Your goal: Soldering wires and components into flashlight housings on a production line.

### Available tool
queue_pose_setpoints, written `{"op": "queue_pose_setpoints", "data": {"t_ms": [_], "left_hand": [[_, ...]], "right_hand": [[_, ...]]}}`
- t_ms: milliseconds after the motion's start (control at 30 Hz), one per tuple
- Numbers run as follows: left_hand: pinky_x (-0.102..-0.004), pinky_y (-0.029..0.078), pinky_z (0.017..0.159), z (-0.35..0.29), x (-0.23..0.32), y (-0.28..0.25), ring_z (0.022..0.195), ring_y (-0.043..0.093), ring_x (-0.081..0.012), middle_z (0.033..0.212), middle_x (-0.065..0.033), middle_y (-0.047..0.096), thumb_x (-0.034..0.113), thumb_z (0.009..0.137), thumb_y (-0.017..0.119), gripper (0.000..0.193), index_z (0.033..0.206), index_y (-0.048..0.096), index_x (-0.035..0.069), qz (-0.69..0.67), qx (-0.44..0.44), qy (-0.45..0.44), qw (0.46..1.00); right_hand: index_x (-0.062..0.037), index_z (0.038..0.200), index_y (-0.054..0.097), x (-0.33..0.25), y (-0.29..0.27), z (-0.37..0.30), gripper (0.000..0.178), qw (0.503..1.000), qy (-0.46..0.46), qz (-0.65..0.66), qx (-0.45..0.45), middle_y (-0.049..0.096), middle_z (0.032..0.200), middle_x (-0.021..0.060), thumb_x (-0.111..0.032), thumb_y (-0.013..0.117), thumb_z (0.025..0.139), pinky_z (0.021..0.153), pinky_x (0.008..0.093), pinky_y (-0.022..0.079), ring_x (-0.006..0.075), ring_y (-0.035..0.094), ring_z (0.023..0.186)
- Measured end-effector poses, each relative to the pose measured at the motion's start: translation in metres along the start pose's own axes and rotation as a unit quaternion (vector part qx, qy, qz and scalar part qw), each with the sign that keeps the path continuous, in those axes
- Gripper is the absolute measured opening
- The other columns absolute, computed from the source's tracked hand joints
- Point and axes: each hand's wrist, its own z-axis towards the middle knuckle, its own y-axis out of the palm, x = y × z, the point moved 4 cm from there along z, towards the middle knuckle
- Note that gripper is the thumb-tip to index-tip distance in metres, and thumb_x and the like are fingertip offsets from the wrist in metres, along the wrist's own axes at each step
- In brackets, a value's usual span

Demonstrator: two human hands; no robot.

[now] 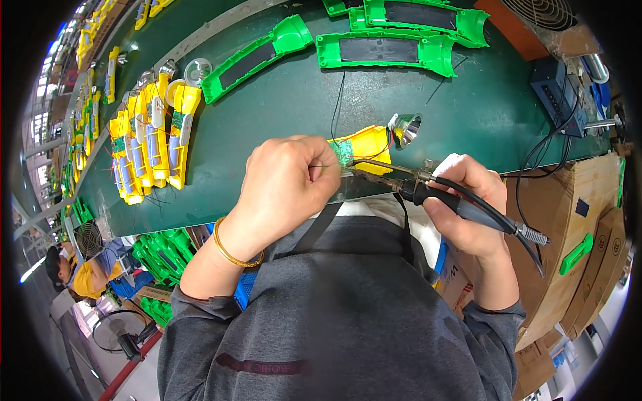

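My right hand (471, 200) is closed round the black handle of a soldering iron (441, 199), which has a thin metal feed tube along it. Its tip reaches a small green circuit board (344, 151) on a yellow plastic holder (373, 144). A shiny reflector cup (405, 129) sits at the holder's far right end. At the board's left edge my left hand (287, 177) is pinched on a thin wire, mostly hidden by the fingers. Another thin dark wire (340, 107) runs up from the board across the green tabletop.
Several green half-shells (384, 50) with dark strips lie at the back. Yellow holders with batteries (150, 137) are grouped at the left. A blue control box (558, 93) with black cables stands at the right, above cardboard boxes (568, 220). Another person (87, 274) is at far left.
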Motion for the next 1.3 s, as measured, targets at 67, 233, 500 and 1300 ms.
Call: {"op": "queue_pose_setpoints", "data": {"t_ms": [67, 233, 500, 1300], "left_hand": [[-0.0265, 0.033, 0.044, -0.001, -0.001, 0.002, 0.044, 0.042, -0.012, 0.051, -0.0032, 0.046, 0.002, 0.067, 0.063, 0.006, 0.064, 0.058, 0.003, 0.001, -0.001, 0.001, 1.0], [-0.0263, 0.034, 0.045, -0.001, -0.001, -0.002, 0.045, 0.042, -0.012, 0.052, -0.0032, 0.046, 0.003, 0.067, 0.063, 0.005, 0.064, 0.058, 0.003, 0.0, 0.009, -0.002, 1.0], [-0.0276, 0.036, 0.045, 0.007, 0.0, -0.003, 0.046, 0.045, -0.0145, 0.053, -0.005, 0.047, 0.003, 0.067, 0.062, 0.005, 0.065, 0.058, 0.003, 0.002, 0.004, -0.008, 1.0], [-0.037, 0.041, 0.074, 0.029, -0.082, -0.063, 0.084, 0.053, -0.0262, 0.087, -0.0118, 0.052, 0.009, 0.069, 0.06, 0.017, 0.085, 0.058, 0.008, 0.261, 0.231, 0.001, 0.937]], "right_hand": [[-0.0029, 0.073, 0.057, 0.002, 0.0, -0.002, 0.022, 1.0, 0.001, -0.005, 0.004, 0.054, 0.061, 0.0003, -0.015, 0.07, 0.06, 0.052, 0.0217, 0.037, 0.0076, 0.047, 0.055], [-0.0021, 0.075, 0.055, 0.002, -0.002, -0.003, 0.021, 1.0, -0.012, -0.007, -0.021, 0.055, 0.065, 0.0025, -0.013, 0.068, 0.063, 0.053, 0.0218, 0.04, 0.0085, 0.05, 0.056], [0.0006, 0.088, 0.05, 0.02, -0.011, -0.005, 0.026, 0.972, 0.045, 0.226, 0.052, 0.056, 0.076, 0.0073, -0.015, 0.065, 0.074, 0.056, 0.0251, 0.051, 0.0141, 0.058, 0.06], [-0.0103, 0.092, 0.058, 0.032, -0.012, 0.031, 0.01, 0.856, 0.033, 0.469, 0.216, 0.058, 0.073, 0.008, -0.017, 0.055, 0.086, 0.068, 0.033, 0.053, 0.0203, 0.057, 0.072]]}}
